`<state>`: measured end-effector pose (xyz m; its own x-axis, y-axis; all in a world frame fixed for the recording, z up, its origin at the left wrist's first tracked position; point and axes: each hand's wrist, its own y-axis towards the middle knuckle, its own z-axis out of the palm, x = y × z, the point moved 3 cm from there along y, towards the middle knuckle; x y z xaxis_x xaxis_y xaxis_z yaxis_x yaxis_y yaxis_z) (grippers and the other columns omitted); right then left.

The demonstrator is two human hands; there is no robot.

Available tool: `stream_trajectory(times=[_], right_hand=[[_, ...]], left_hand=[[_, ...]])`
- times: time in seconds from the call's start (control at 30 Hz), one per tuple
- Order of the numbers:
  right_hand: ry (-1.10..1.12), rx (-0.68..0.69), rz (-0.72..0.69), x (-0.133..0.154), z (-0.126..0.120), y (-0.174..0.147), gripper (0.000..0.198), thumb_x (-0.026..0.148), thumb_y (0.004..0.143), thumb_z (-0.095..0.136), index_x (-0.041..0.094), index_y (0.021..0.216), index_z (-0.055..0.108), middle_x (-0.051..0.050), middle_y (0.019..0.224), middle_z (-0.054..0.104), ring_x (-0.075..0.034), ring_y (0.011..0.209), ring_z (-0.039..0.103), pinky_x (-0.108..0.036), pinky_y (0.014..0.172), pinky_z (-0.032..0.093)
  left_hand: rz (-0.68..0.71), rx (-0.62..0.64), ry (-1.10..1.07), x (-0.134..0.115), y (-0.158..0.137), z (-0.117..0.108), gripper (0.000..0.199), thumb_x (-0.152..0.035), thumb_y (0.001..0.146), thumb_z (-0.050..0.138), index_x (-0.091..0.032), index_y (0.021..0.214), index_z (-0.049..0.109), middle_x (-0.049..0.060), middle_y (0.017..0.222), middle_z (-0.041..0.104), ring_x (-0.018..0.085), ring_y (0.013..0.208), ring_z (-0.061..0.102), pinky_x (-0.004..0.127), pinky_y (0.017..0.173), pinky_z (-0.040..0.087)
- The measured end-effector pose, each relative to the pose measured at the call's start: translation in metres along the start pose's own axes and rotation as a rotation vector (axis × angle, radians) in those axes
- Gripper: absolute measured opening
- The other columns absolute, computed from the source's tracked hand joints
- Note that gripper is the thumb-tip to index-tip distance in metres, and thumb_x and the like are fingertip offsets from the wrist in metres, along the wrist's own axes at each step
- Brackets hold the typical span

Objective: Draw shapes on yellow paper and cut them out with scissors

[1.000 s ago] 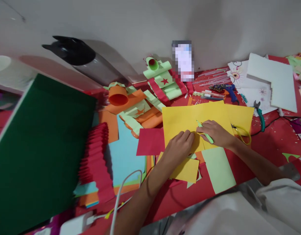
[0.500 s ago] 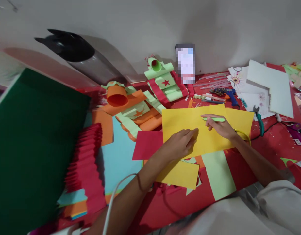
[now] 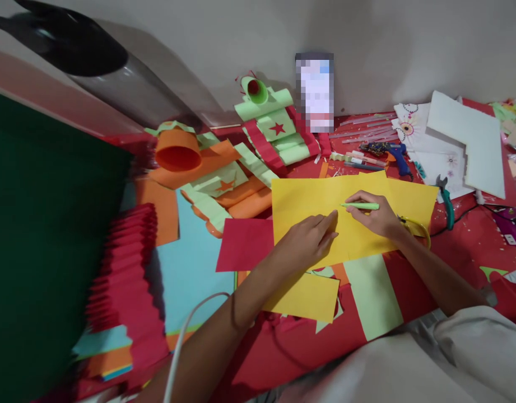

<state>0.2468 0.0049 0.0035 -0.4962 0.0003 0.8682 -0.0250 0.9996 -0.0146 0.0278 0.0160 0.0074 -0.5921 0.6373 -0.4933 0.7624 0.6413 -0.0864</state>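
Note:
A large sheet of yellow paper (image 3: 300, 196) lies in front of me. My right hand (image 3: 377, 215) grips a light green pen (image 3: 369, 206), its tip at or just above the middle of the sheet. Flat on the same sheet rests my left hand (image 3: 314, 238), index finger stretched out toward the pen tip, holding nothing. Yellow-handled scissors (image 3: 423, 229) lie on the paper's right end, partly hidden by my right wrist. Below the sheet are a smaller yellow piece (image 3: 303, 296) and a pale green strip (image 3: 375, 296).
Paper lanterns in orange (image 3: 241, 196) and green-red (image 3: 278, 129) stand behind left. A phone (image 3: 316, 92) leans on the wall. A glue gun (image 3: 392, 157), pliers (image 3: 446, 204) and white foam board (image 3: 463, 140) lie right. Crinkled red paper (image 3: 131, 285) and a green board (image 3: 43, 240) are left.
The pen tip has turned down and moved left toward my left index fingertip. My left hand stays on the yellow sheet. The view has shifted slightly.

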Motion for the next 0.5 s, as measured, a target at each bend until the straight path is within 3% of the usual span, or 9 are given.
stream_trajectory(times=[0.5], right_hand=[[-0.019, 0.009, 0.002, -0.0005, 0.0022, -0.0005, 0.021, 0.040, 0.093, 0.071, 0.023, 0.103, 0.078, 0.000, 0.081, 0.075, -0.013, 0.065, 0.061, -0.025, 0.062, 0.045]], left_hand=[[0.003, -0.010, -0.002, -0.0009, 0.0002, 0.0000, 0.035, -0.031, 0.109, 0.047, -0.018, 0.141, 0.055, 0.010, 0.101, 0.070, 0.028, 0.094, 0.067, 0.037, 0.077, 0.049]])
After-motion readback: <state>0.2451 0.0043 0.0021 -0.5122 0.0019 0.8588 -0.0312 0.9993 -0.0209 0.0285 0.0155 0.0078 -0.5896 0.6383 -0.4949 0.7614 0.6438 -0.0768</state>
